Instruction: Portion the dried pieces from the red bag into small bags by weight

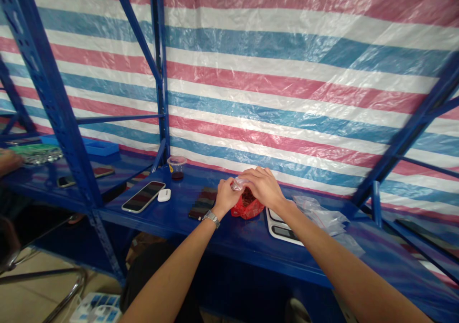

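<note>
Both hands meet over a red plastic bag [247, 210] on the blue shelf, with small dark reddish-brown pieces showing in its mouth. My left hand [226, 195], with a metal watch at the wrist, is closed on a clear plastic bag [238, 184]. My right hand [263, 185] bends over from the other side, its fingertips on the same clear plastic; its palm side is hidden. Right of the red bag, partly under my right forearm, is a white digital scale [286, 233]. Clear plastic bags [321, 213] lie beyond that forearm.
Left of my hands lie a dark phone [203, 203], a white earbud case [164, 195] and a light-framed phone [144, 197]. A clear cup [177, 167] with dark liquid stands behind. Blue uprights [71, 98] frame the shelf. Another person's hand [10, 161] is at far left.
</note>
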A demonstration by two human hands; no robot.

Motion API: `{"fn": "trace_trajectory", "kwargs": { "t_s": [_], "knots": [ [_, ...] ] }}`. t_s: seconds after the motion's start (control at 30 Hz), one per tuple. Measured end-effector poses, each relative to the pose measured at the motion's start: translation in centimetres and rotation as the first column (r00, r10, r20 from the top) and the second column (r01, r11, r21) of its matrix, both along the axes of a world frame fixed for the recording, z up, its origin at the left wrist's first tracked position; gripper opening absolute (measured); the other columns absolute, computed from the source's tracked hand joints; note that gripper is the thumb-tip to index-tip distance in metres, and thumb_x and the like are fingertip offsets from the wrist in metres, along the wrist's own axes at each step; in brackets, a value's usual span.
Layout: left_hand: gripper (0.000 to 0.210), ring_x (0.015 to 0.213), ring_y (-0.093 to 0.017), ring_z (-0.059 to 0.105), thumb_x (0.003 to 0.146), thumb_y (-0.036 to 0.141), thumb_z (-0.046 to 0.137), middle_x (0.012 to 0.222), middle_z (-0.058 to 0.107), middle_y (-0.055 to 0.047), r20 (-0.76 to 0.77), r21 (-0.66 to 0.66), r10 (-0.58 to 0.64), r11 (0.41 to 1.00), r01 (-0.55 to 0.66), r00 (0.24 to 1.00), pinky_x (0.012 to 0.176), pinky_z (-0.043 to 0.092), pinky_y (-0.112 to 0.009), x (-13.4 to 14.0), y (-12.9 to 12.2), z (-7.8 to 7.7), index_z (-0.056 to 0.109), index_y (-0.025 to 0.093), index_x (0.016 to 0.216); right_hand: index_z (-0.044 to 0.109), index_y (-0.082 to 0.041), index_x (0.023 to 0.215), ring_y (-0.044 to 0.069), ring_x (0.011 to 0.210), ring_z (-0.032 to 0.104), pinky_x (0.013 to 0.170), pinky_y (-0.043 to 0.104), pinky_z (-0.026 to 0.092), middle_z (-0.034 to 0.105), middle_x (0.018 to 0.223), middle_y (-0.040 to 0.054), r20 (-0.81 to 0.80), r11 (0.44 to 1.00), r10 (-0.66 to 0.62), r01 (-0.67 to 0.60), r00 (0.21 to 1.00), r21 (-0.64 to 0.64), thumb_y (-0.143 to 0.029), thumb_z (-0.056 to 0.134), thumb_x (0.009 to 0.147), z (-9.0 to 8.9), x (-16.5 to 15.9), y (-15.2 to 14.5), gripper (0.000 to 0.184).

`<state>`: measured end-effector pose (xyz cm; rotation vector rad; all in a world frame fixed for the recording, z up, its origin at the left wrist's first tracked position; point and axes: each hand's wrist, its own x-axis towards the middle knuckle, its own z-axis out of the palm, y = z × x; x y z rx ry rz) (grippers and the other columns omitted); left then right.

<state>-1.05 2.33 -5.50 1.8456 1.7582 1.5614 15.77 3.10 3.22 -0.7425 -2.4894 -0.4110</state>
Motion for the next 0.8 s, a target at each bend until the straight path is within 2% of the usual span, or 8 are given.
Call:
{"fn": "trace_trajectory", "kwargs": {
  "t_s": [0.17,0.23,0.33,0.4,0.47,0.57,0.7,0.8],
  "knots": [
    [0.017,0.102,-0.027,0.057,0.085,0.040,0.073,0.085,0.067,-0.005,-0.020,0.013,0.142,0.990,-0.142,0.990,0.093,0.039,-0.037,0.0,-0.3,0.6,0.066,0.024,0.085,0.071,-0.024,0.127,0.028,0.113,0.059,0.095,0.042,0.038,0.071,0.130,0.0087,-0.142,0.988,-0.157,0.154,0.977,-0.033,-0.023,0.054,0.102,-0.2,0.1,0.5,0.031],
    [0.015,0.106,-0.028,0.056,0.086,0.038,0.072,0.090,0.068,-0.006,-0.002,0.034,0.176,0.984,-0.176,0.984,0.096,0.038,-0.039,-0.2,-0.5,1.1,0.066,0.024,0.087,0.074,-0.024,0.121,0.030,0.114,0.061,0.098,0.043,0.040,0.074,0.124,0.0087,-0.119,0.963,-0.251,0.235,0.961,-0.134,-0.027,0.059,0.100,-1.2,0.3,1.0,0.026],
    [0.013,0.097,-0.025,0.061,0.089,0.034,0.069,0.087,0.068,-0.004,0.028,0.040,0.166,0.985,-0.167,0.986,0.092,0.040,-0.036,-0.6,-0.9,1.8,0.063,0.023,0.087,0.072,-0.022,0.124,0.032,0.121,0.061,0.104,0.046,0.042,0.073,0.127,0.0107,-0.041,0.914,-0.308,0.283,0.951,-0.292,-0.030,0.066,0.096,-3.3,0.7,1.8,0.030],
    [0.010,0.087,-0.022,0.063,0.091,0.032,0.066,0.084,0.067,-0.003,0.035,0.013,0.131,0.991,-0.132,0.991,0.085,0.042,-0.033,-0.7,-1.2,2.1,0.060,0.024,0.090,0.063,-0.021,0.137,0.033,0.130,0.057,0.108,0.048,0.042,0.066,0.139,0.0132,-0.160,0.919,-0.280,0.216,0.947,-0.329,-0.032,0.066,0.095,-4.5,0.7,1.9,0.044],
    [0.007,0.082,-0.022,0.065,0.091,0.027,0.063,0.084,0.068,-0.002,0.013,-0.019,0.098,0.995,-0.098,0.995,0.079,0.042,-0.031,-0.6,-1.6,2.4,0.057,0.025,0.093,0.057,-0.021,0.143,0.030,0.130,0.057,0.108,0.046,0.044,0.063,0.142,0.0131,-0.346,0.944,-0.171,0.052,0.923,-0.327,-0.036,0.061,0.097,-4.9,0.5,1.4,0.048],
    [0.007,0.085,-0.024,0.068,0.092,0.022,0.060,0.089,0.070,-0.004,-0.086,-0.030,0.058,0.998,-0.061,0.995,0.076,0.042,-0.032,-0.1,-2.2,2.6,0.055,0.025,0.096,0.066,-0.025,0.128,0.024,0.109,0.067,0.096,0.037,0.052,0.072,0.123,0.0075,-0.444,0.915,-0.020,-0.162,0.896,-0.369,-0.041,0.059,0.097,-4.2,-0.3,-0.1,0.035],
    [0.021,0.105,-0.029,0.067,0.092,0.017,0.057,0.107,0.070,-0.010,-0.197,0.012,0.010,1.000,-0.008,0.980,0.087,0.046,-0.037,0.9,-2.6,2.7,0.055,0.022,0.112,0.074,-0.024,0.091,0.021,0.087,0.071,0.084,0.032,0.052,0.077,0.097,0.0038,-0.412,0.879,-0.068,-0.141,0.909,-0.456,-0.033,0.058,0.094,-2.3,-0.4,-0.9,0.019],
    [0.052,0.118,-0.029,0.061,0.088,0.024,0.068,0.124,0.063,-0.013,-0.211,0.060,-0.126,0.988,0.142,0.969,0.100,0.047,-0.041,1.1,-2.9,2.6,0.048,0.022,0.137,0.074,-0.023,0.086,0.022,0.082,0.070,0.078,0.032,0.052,0.078,0.090,0.0046,-0.460,0.876,-0.185,-0.067,0.869,-0.478,-0.032,0.057,0.089,-1.6,2.2,0.3,0.021]
  ]
}}
